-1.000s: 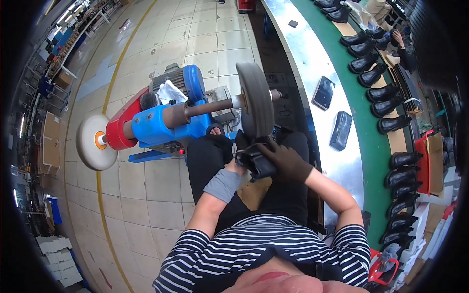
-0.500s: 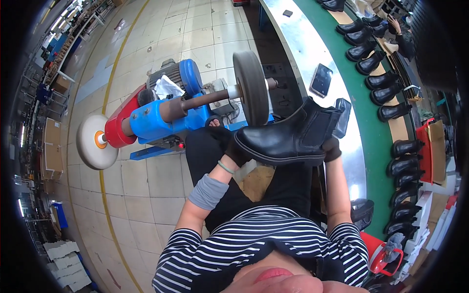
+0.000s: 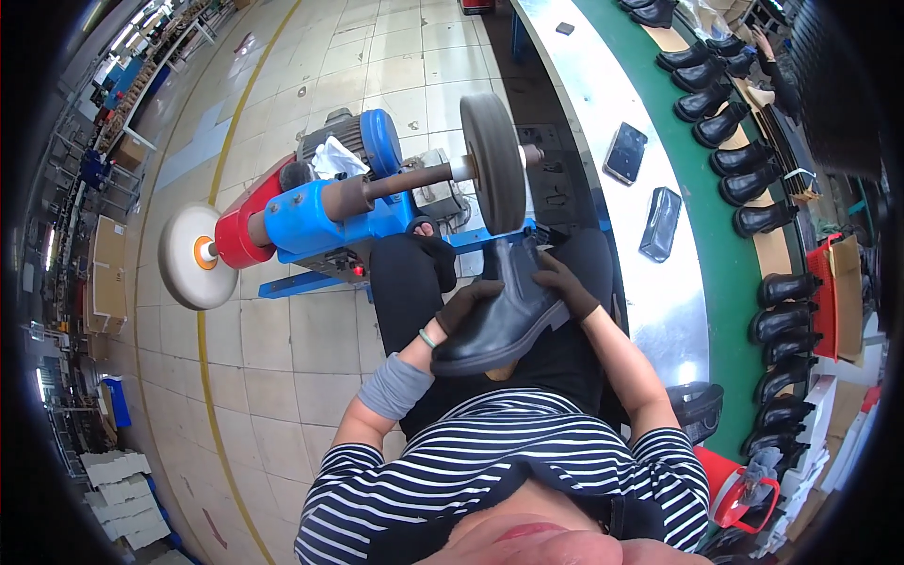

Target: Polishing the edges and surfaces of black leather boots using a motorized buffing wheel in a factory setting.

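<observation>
A black ankle boot (image 3: 513, 320) is held over my lap, its toe low and to the left, its shaft pointing away toward the grinding machine. My left hand (image 3: 469, 303), in a dark fingerless-looking glove, grips the boot's upper from the left side. On the heel side, my right hand (image 3: 567, 285), gloved too, has its fingers round the back of the boot. Just beyond the shaft stands a dark buffing wheel (image 3: 494, 165) on a shaft of the blue and red machine (image 3: 306, 221). The boot is apart from my striped top.
A white wheel (image 3: 196, 256) sits at the machine's left end. The metal bench (image 3: 664, 311) on my right carries a phone (image 3: 625, 153) and a glossy black case (image 3: 661, 224). Several black boots (image 3: 744, 158) line the green belt (image 3: 720, 377). Another person's hand (image 3: 761, 42) shows far right.
The boot has come down and left toward my lap, and its toe has swung nearer to me. Both hands moved with it, the right one leftward off the bench side.
</observation>
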Demonstrator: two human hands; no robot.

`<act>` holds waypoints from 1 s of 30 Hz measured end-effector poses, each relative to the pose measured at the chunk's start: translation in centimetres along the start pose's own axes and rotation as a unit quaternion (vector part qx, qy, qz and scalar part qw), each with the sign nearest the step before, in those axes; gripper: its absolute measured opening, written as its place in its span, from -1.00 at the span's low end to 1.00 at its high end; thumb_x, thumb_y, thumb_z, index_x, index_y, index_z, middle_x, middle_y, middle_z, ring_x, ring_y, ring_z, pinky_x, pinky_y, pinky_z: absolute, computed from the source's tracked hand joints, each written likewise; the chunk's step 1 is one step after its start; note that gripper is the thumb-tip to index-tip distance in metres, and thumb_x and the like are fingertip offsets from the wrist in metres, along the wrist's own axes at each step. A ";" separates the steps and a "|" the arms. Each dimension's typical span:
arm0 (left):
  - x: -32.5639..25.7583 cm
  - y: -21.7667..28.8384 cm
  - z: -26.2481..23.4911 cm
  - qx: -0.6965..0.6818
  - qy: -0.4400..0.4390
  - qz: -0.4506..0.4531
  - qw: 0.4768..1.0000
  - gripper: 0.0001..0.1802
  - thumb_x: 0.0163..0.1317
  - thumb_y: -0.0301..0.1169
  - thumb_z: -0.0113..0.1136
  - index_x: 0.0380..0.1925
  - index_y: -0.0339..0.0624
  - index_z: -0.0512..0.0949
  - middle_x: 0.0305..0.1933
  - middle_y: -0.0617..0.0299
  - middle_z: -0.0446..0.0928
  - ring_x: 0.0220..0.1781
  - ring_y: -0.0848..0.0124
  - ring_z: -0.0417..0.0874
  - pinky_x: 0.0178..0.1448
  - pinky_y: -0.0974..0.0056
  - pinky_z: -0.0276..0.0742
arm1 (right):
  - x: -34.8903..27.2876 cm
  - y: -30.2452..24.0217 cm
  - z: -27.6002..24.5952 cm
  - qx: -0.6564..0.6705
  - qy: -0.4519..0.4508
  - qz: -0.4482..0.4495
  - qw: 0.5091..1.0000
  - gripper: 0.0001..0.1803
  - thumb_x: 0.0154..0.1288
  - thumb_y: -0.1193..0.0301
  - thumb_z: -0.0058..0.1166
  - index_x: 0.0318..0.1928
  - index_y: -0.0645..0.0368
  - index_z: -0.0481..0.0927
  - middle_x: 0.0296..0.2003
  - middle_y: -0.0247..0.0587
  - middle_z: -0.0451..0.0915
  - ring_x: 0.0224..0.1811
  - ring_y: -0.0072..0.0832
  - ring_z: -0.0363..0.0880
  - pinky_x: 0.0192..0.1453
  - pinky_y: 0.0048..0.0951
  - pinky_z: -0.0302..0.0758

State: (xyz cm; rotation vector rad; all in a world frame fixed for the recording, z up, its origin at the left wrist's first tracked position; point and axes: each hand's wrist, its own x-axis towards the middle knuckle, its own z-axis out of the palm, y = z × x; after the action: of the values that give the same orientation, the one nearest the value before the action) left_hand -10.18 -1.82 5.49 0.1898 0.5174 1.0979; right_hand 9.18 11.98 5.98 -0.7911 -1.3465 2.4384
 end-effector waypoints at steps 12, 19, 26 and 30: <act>4.3 0.2 0.0 -0.051 0.016 0.133 0.990 -0.72 0.36 -0.35 -0.07 -0.03 -0.23 0.48 -0.10 0.19 0.54 -0.10 0.48 0.53 0.07 0.39 0.41 | 0.0 3.6 0.0 -0.139 0.140 -0.056 0.979 -0.47 0.32 0.21 -0.04 0.26 0.11 0.32 0.09 -0.05 0.45 0.21 -0.41 0.33 0.31 -0.41 0.18; 8.3 3.0 0.0 -0.146 0.250 0.050 0.956 -0.46 0.30 0.01 -0.09 -0.12 -0.31 0.51 -0.10 -0.03 0.58 -0.14 0.11 0.62 0.04 0.08 0.51 | 6.8 9.0 -7.7 -0.412 0.035 -0.091 0.906 -0.48 0.26 0.51 -0.02 0.22 -0.03 0.26 -0.02 -0.20 0.52 0.00 -0.50 0.49 0.06 -0.42 0.46; 11.2 2.7 -5.4 -0.126 0.224 0.082 0.963 -0.26 0.26 0.23 -0.23 0.05 -0.22 0.47 -0.02 0.04 0.56 0.03 0.17 0.57 0.16 0.14 0.46 | 13.4 7.0 -9.6 0.039 0.115 0.194 0.973 -0.62 0.33 0.30 -0.12 0.16 -0.06 0.37 -0.15 -0.14 0.60 -0.12 -0.38 0.58 -0.06 -0.32 0.51; 11.4 2.2 -5.9 -0.135 0.102 0.075 0.983 -0.29 0.25 0.20 -0.16 0.03 -0.22 0.48 -0.06 0.05 0.58 -0.02 0.21 0.60 0.12 0.19 0.49 | 14.5 4.3 -11.6 -0.528 0.035 -0.086 0.844 -0.64 0.23 0.16 -0.03 -0.02 0.04 0.51 -0.28 -0.11 0.61 -0.22 -0.30 0.60 -0.14 -0.27 0.51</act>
State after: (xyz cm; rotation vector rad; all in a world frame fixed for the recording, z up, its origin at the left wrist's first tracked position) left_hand -10.80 8.64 -2.20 -0.1259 0.5366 1.3306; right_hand 3.96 24.41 -7.53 -0.8619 -2.5901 1.3482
